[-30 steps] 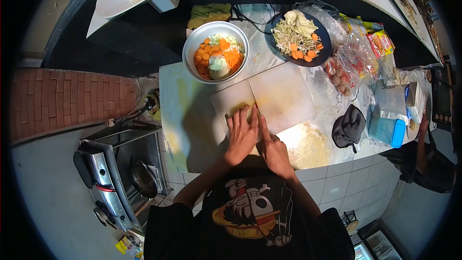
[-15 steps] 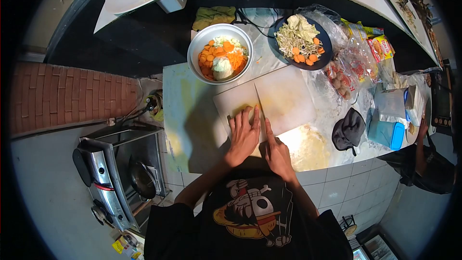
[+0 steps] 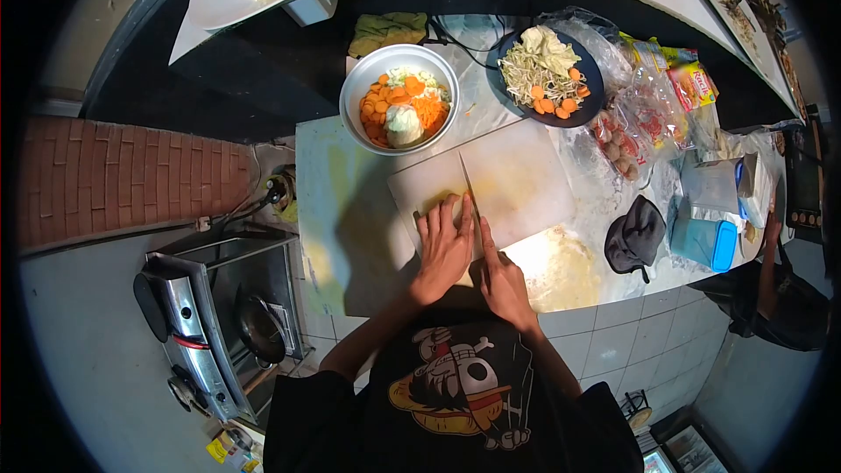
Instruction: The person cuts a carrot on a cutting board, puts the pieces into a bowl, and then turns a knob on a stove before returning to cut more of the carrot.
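Note:
My right hand point(image 3: 503, 282) grips a knife point(image 3: 467, 177), its index finger stretched along the top of the blade. The blade points away from me across a white cutting board point(image 3: 531, 177) with yellowish stains. My left hand point(image 3: 445, 250) is on the board just left of the blade, fingers bent down and fingertips right beside the knife. Whatever small piece those fingertips press is hidden, and I cannot tell what it is. Beyond the board stands a pot point(image 3: 349, 114) of sliced carrots, shredded vegetables and a pale round piece. A dark plate point(image 3: 597, 105) holds bean sprouts, carrot slices and cabbage.
Plastic bags of round brown items point(image 3: 616, 151) and seasoning packets point(image 3: 694, 86) lie at the right. Closer are a black cap point(image 3: 634, 235) and a blue-lidded container point(image 3: 706, 243). A stove point(image 3: 186, 311) stands left; another person point(image 3: 775, 302) is at far right.
The knife and my right hand have shifted very slightly left. My left hand stays in nearly the same place beside the blade.

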{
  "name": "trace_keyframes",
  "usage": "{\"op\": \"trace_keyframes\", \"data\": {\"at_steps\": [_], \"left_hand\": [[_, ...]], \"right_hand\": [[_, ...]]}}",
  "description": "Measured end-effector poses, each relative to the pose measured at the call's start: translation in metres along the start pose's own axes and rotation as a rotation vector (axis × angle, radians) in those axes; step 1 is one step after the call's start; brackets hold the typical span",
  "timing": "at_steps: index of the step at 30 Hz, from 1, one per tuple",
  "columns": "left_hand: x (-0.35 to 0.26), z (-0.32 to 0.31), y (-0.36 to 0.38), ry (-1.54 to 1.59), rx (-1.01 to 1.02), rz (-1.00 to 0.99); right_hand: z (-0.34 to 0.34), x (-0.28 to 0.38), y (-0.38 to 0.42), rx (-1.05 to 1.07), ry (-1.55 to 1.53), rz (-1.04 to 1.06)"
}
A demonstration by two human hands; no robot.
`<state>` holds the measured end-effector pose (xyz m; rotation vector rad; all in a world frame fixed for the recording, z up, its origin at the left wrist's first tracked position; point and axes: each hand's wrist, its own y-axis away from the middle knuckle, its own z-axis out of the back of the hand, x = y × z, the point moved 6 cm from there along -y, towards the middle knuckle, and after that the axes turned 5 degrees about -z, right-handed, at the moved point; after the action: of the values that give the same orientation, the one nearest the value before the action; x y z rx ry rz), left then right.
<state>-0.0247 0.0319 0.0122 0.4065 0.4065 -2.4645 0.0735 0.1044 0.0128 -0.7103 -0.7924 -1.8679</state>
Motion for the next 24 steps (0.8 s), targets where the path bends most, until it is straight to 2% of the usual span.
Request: {"op": "trace_keyframes", "data": {"at_steps": [14,20,24], "left_hand": [[-0.001,0.002,-0.001,-0.010,0.015,0.003],[-0.002,0.004,-0.001,-0.015,0.016,0.002],[-0.001,0.002,-0.001,-0.002,-0.006,0.001]], "right_hand": [[0.001,0.009,-0.003,0.120,0.071,-0.068],[0.001,0.009,-0.008,0.020,0.061,0.013],[0.012,0.014,-0.010,0.075,0.067,-0.031]]}}
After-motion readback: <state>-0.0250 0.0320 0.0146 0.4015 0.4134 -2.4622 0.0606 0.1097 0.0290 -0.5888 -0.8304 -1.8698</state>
